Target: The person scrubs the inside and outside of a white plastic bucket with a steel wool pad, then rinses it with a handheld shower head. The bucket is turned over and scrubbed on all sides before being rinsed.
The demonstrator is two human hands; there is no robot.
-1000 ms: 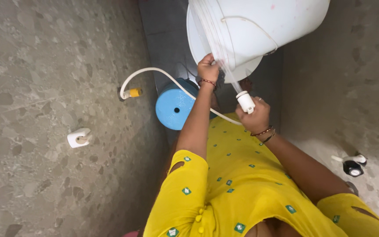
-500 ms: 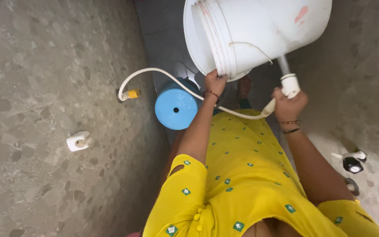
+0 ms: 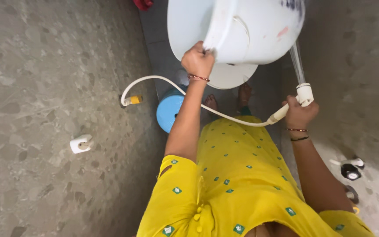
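My left hand (image 3: 197,59) grips the rim of a large white bucket (image 3: 242,26), held up and tilted above the floor. My right hand (image 3: 298,113) holds a white spray nozzle (image 3: 304,94) at the end of a white hose (image 3: 163,82). Water shoots from the nozzle up onto the bucket's outer side at the right. The hose curves left to a yellow fitting (image 3: 133,100) on the wall. A white round lid or basin (image 3: 232,75) lies on the floor under the bucket.
A blue round container (image 3: 167,113) stands on the floor by my feet (image 3: 227,98). Speckled stone walls close in left and right. A white wall fixture (image 3: 80,143) is at the left, taps (image 3: 351,169) at the right. Something red (image 3: 143,3) lies at the top.
The bucket has been turned and raised, its mouth now facing away. My right hand moved from the bucket's mouth to its right side, and the spray now hits the outside.
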